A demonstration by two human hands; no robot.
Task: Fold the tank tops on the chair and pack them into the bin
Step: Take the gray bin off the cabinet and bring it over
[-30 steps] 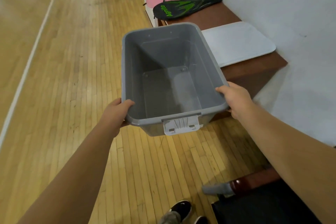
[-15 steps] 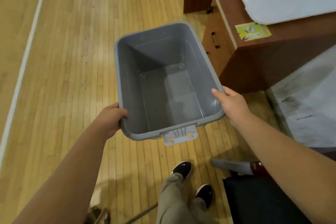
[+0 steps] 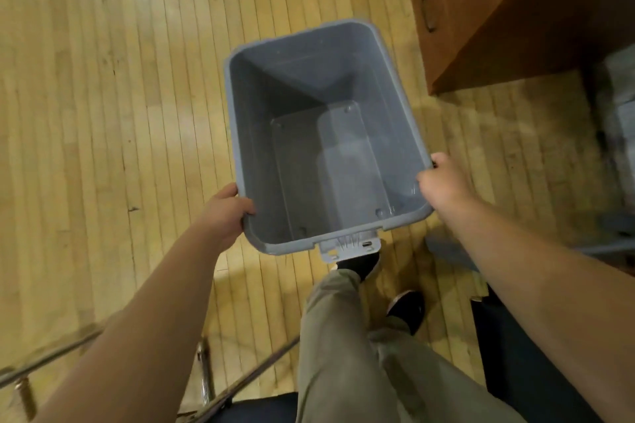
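Wooden floorboards (image 3: 120, 113) lie below the empty grey bin (image 3: 395, 106) — light, stiff plastic — left hand (image 3: 225, 216) and right hand (image 3: 445, 182) clamped on its near rim corners.

Both forearms are bare, with no sleeves, watch or rings showing on the left hand (image 3: 225, 216) or the right hand (image 3: 443, 182). The person wears loose, khaki-green trousers (image 3: 347, 347) with soft creases down the legs. On the feet are dark shoes (image 3: 407, 306); the right one shows a pale edge around its opening.
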